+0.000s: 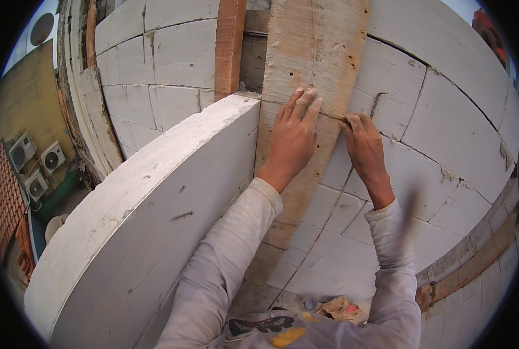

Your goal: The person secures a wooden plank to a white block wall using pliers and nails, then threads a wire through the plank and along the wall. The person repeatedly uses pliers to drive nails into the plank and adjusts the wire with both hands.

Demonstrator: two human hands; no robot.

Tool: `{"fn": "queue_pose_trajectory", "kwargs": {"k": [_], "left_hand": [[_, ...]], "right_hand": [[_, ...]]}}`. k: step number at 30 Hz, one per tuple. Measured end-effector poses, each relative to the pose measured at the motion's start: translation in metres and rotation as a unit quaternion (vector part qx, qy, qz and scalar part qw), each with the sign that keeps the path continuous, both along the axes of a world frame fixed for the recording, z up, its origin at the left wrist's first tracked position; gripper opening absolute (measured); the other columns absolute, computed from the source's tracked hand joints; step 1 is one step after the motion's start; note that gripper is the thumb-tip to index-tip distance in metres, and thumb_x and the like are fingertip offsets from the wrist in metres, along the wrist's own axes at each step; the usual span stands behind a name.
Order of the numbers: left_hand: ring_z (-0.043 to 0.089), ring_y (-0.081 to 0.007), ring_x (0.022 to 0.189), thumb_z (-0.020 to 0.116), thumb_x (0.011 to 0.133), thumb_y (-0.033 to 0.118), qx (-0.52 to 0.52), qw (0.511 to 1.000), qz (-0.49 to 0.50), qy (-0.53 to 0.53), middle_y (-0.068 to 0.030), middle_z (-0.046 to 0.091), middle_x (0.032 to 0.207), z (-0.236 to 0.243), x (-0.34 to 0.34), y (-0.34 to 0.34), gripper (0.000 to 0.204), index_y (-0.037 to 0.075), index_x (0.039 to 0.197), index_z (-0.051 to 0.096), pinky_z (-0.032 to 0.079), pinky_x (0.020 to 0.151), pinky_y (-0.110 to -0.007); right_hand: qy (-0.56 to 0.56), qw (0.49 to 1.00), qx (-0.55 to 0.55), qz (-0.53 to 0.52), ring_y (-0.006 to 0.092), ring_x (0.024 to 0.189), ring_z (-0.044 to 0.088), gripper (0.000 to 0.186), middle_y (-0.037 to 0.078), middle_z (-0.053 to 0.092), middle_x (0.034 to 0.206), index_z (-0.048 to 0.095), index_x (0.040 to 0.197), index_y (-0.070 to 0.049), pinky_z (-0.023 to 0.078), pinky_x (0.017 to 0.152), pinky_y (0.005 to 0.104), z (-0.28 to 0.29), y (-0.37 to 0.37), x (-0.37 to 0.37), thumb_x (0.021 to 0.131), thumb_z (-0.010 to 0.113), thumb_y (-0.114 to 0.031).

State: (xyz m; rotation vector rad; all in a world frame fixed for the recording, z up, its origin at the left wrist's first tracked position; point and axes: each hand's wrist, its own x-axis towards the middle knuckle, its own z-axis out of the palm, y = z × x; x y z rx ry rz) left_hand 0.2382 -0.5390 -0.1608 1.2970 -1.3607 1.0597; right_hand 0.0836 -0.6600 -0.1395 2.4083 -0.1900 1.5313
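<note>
A long wooden plank [312,41] with dark holes stands upright against the white block wall. My left hand [291,139] lies on the plank with its fingers stretched out, over a thin dark line [330,115] crossing the board, which looks like wire or string. My right hand [364,148] pinches this line at the plank's right edge. A short bent metal piece [377,102] shows on the wall just above that hand. A white block partition [190,209] meets the plank at my left.
A reddish timber [229,46] stands left of the plank. Beyond the partition are air conditioner units [37,185], a tiled roof [5,198] and a yellow wall [21,99]. Crumpled bags [339,308] lie below at the wall's foot. A blurred dark shape [409,212] is near my right forearm.
</note>
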Motion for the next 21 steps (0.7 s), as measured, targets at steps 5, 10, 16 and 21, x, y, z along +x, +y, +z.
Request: {"fn": "queue_pose_trajectory", "kwargs": {"k": [5, 10, 16, 21], "left_hand": [[0.059, -0.0327, 0.113, 0.068, 0.086, 0.004, 0.015, 1.000, 0.022, 0.013, -0.0106, 0.065, 0.111, 0.000, 0.009, -0.015, 0.033, 0.008, 0.119, 0.065, 0.047, 0.099, -0.046], [0.060, -0.0323, 0.104, 0.072, 0.083, 0.008, 0.010, 1.000, -0.004, 0.025, -0.0105, 0.065, 0.104, 0.002, 0.012, -0.017, 0.017, 0.009, 0.099, 0.068, 0.046, 0.096, -0.046], [0.061, -0.0316, 0.103, 0.074, 0.083, 0.011, -0.023, 0.997, 0.067, 0.011, -0.0096, 0.066, 0.102, 0.005, 0.019, -0.006, 0.018, 0.009, 0.100, 0.069, 0.048, 0.094, -0.044], [0.062, -0.0319, 0.104, 0.074, 0.085, 0.011, -0.026, 0.998, 0.064, 0.009, -0.0095, 0.067, 0.099, 0.004, 0.029, -0.005, 0.015, 0.009, 0.099, 0.069, 0.048, 0.099, -0.046]], "right_hand": [[-0.007, 0.991, -0.114, -0.074, 0.0288, 0.092, 0.060, 0.022, 0.009, 0.060, 0.100, 0.065, 0.107, -0.006, 0.052, 0.082, 0.0411, 0.003, 0.003, 0.001, 0.085, 0.068, -0.006], [0.008, 0.984, -0.167, -0.056, 0.0258, 0.096, 0.059, 0.020, 0.007, 0.060, 0.100, 0.065, 0.104, -0.008, 0.049, 0.084, 0.0394, 0.010, 0.014, 0.022, 0.084, 0.067, -0.009], [0.028, 0.977, -0.199, -0.079, 0.0256, 0.096, 0.059, 0.015, 0.006, 0.060, 0.099, 0.065, 0.101, -0.008, 0.049, 0.083, 0.0391, 0.015, 0.008, 0.031, 0.086, 0.063, -0.012], [0.017, 0.974, -0.203, -0.104, 0.0257, 0.096, 0.060, 0.012, 0.006, 0.060, 0.097, 0.065, 0.099, -0.008, 0.049, 0.082, 0.0389, 0.012, 0.011, 0.036, 0.088, 0.062, -0.012]]}}
